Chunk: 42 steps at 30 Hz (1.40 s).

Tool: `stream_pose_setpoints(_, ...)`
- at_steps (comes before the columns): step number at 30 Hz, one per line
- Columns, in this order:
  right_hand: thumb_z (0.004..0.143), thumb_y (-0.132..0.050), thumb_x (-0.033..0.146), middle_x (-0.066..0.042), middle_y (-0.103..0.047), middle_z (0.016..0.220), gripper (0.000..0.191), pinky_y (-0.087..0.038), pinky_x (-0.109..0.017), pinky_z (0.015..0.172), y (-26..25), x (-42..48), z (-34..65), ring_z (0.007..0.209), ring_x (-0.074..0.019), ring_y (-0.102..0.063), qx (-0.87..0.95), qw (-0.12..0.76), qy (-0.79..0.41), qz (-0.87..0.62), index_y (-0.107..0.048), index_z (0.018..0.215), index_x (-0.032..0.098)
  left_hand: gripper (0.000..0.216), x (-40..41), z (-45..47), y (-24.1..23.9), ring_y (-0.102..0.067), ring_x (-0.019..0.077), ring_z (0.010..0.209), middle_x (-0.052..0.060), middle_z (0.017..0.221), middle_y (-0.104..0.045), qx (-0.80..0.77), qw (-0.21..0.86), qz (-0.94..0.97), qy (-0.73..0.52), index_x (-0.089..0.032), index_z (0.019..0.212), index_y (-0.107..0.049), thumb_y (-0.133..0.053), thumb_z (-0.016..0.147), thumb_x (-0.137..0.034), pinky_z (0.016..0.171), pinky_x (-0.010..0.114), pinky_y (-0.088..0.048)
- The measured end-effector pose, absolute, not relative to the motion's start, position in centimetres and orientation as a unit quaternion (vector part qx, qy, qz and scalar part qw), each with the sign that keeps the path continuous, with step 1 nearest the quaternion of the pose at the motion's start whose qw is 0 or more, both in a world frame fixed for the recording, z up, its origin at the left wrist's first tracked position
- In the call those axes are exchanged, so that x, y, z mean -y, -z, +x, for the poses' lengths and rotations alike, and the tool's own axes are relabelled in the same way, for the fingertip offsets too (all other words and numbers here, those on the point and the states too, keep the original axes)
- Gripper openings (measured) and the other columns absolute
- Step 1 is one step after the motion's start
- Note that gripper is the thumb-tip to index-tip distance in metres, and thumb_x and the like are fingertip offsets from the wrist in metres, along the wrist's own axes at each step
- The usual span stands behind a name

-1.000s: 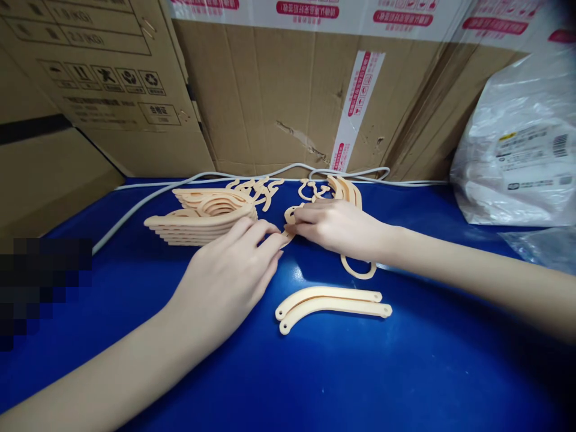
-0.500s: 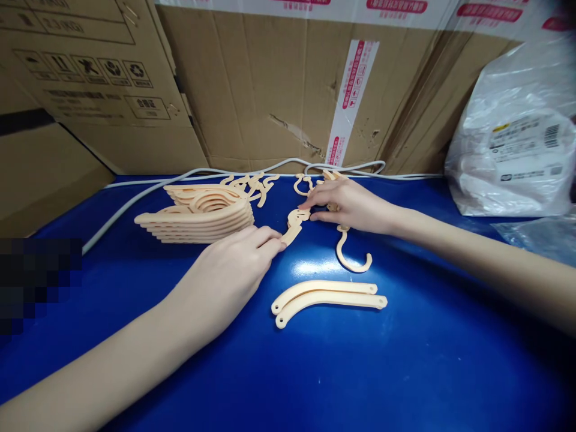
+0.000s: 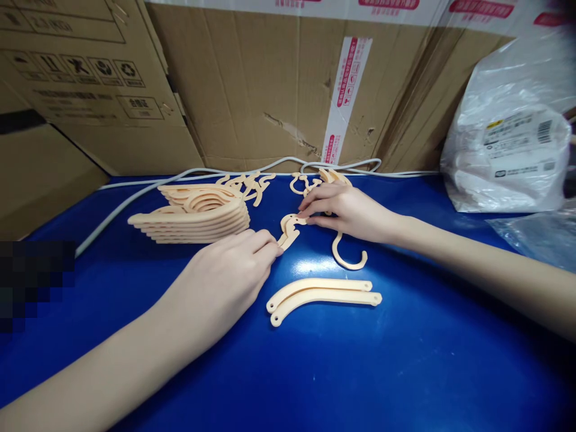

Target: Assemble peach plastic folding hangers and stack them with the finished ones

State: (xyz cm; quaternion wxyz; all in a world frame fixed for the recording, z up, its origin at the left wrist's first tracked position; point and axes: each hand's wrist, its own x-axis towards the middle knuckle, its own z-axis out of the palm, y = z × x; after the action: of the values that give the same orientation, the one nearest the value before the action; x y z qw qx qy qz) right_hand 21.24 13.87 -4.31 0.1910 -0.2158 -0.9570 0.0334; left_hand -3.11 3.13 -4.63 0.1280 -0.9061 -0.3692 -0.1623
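My left hand (image 3: pixel 238 264) is closed in a pinch on the near end of a cream plastic hanger piece (image 3: pixel 288 233), apparently layered parts. At its far end, the fingertips of my right hand (image 3: pixel 348 210) pinch the same piece; the grip hides part of that joint. A cream plastic hook (image 3: pixel 346 255) lies on the table just below my right hand. Nearer to me rest two curved hanger arms (image 3: pixel 326 291), side by side, with holes at their ends. Beside my left hand is a stack of cream hanger parts (image 3: pixel 193 222).
Loose small hooks (image 3: pixel 249 186) lie at the back of the blue table (image 3: pixel 360 372), with more cream parts (image 3: pixel 333 176) behind my right hand. A white cable (image 3: pixel 180 175) runs along cardboard boxes (image 3: pixel 252 90). A clear plastic bag (image 3: pixel 508 138) stands at right.
My right fingertips have come slightly lower onto the piece, and its far end has shifted and turned a little. My left hand keeps its pinch. The whole view has moved slightly.
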Motion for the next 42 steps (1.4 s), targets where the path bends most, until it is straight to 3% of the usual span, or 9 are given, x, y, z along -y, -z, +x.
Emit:
stream_pose_setpoints(7, 0.098, -0.059, 0.021, -0.008, -0.075, 0.104, 0.019, -0.051, -0.036, 0.088, 4.0, -12.6, 21.9, 0.095, -0.0205, -0.068, 0.961, 0.173, -0.027, -0.213, -0.076, 0.105, 0.015, 0.041, -3.2, -3.3, 4.5, -0.076, 0.0320, 0.082, 0.015, 0.097, -0.078, 0.329, 0.181, -0.914, 0.154, -0.005, 0.102, -0.075, -0.034, 0.096, -0.008, 0.063, 0.045, -0.064)
stream_pose_setpoints(15, 0.102, -0.050, 0.024, -0.007, -0.074, 0.105, 0.027, -0.044, -0.040, 0.086, 4.3, -9.3, 23.6, 0.094, -0.0240, -0.064, 0.951, 0.168, 0.073, -0.248, -0.076, 0.107, 0.017, 0.044, -3.4, -3.1, 4.8, -0.076, 0.0307, 0.081, 0.014, 0.097, -0.078, 0.318, 0.158, -0.918, 0.178, -0.005, 0.099, -0.076, -0.033, 0.102, -0.016, 0.065, 0.047, -0.064)
stream_pose_setpoints(25, 0.099, -0.059, 0.024, -0.005, -0.074, 0.104, 0.015, -0.041, -0.040, 0.088, 5.8, -9.0, 24.2, 0.099, -0.0221, -0.067, 0.928, 0.226, 0.013, -0.295, -0.073, 0.099, 0.019, 0.040, -3.7, -3.1, 4.4, -0.074, 0.0265, 0.090, 0.010, 0.108, -0.077, 0.310, 0.105, -0.930, 0.164, -0.010, 0.109, -0.075, -0.038, 0.104, -0.024, 0.078, 0.043, -0.062)
stream_pose_setpoints(37, 0.097, -0.061, 0.020, -0.003, -0.075, 0.100, 0.010, -0.041, -0.041, 0.095, 6.3, -8.6, 24.2, 0.098, -0.0200, -0.068, 0.919, 0.266, 0.001, -0.291, -0.070, 0.095, 0.018, 0.048, -3.7, -2.8, 4.6, -0.073, 0.0291, 0.083, 0.013, 0.105, -0.076, 0.304, 0.158, -0.929, 0.140, -0.009, 0.113, -0.074, -0.031, 0.106, -0.027, 0.068, 0.043, -0.060)
stream_pose_setpoints(42, 0.097, -0.061, 0.023, -0.005, -0.077, 0.101, 0.013, -0.040, -0.042, 0.098, 6.3, -8.6, 24.1, 0.098, -0.0203, -0.070, 0.916, 0.276, -0.013, -0.289, -0.072, 0.094, 0.019, 0.047, -3.7, -3.0, 4.8, -0.072, 0.0275, 0.089, 0.014, 0.107, -0.076, 0.307, 0.157, -0.928, 0.139, -0.008, 0.112, -0.074, -0.031, 0.105, -0.026, 0.077, 0.041, -0.058)
